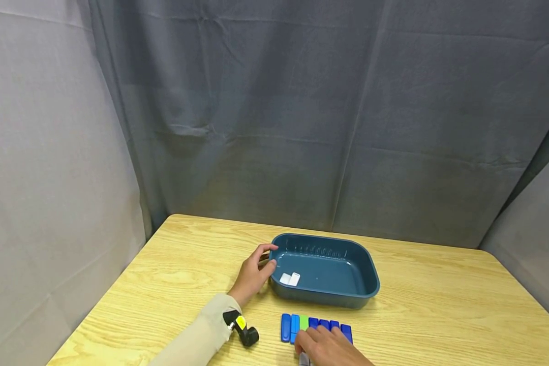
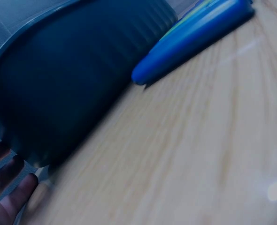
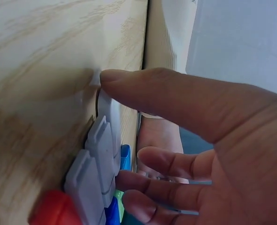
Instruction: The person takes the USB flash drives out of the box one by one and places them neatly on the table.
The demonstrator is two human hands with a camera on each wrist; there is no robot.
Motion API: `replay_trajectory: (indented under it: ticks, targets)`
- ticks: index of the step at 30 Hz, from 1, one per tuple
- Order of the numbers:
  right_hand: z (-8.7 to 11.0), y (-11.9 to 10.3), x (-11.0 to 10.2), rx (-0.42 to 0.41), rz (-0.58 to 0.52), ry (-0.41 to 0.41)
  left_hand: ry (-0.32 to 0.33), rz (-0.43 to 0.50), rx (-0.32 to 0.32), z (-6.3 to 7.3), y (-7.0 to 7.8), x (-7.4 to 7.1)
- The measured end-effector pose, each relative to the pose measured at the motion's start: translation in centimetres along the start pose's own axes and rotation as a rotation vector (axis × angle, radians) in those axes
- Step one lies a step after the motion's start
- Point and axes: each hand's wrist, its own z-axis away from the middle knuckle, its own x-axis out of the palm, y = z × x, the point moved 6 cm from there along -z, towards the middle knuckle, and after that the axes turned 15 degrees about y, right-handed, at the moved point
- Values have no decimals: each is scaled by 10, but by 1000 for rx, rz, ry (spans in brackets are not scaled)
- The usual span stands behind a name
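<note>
At the left end of a dark teal plastic basin (image 1: 325,300), my left hand (image 1: 251,272) rests its thumb and index finger against the rim. In the left wrist view its fingers (image 2: 17,194) lie by the basin's outer corner. Two white sticks (image 1: 294,279) lie inside the basin. My right hand (image 1: 327,348) reaches over flat capped sticks that look like USB sticks. Its thumb (image 3: 143,86) and a fingertip pinch the two ends of a grey USB stick (image 3: 108,105). Beside that one lie more grey sticks (image 3: 84,180); in the head view my hand mostly hides them.
A row of blue sticks (image 1: 285,328) with one green stick (image 1: 304,322) lies in front of the basin. Near the grey ones is a rounded red piece (image 3: 55,208). Grey curtains (image 1: 274,127) stand behind the wooden table (image 1: 201,264) and along its sides.
</note>
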Motion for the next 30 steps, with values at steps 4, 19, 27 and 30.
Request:
replay_trajectory:
  ticks: [4,19,27,30]
  targets:
    - [1,0,-2,-10,8,7,1,-1,-2,0,-1,0]
    - [0,-3,-10,-28,29,32,0,5,5,0,-1,-1]
    - [1,-7,-15,-44,23,33,3,-7,-2,0,1,-1]
    - [0,-7,-17,-52,23,29,0,-3,6,1,2,-1]
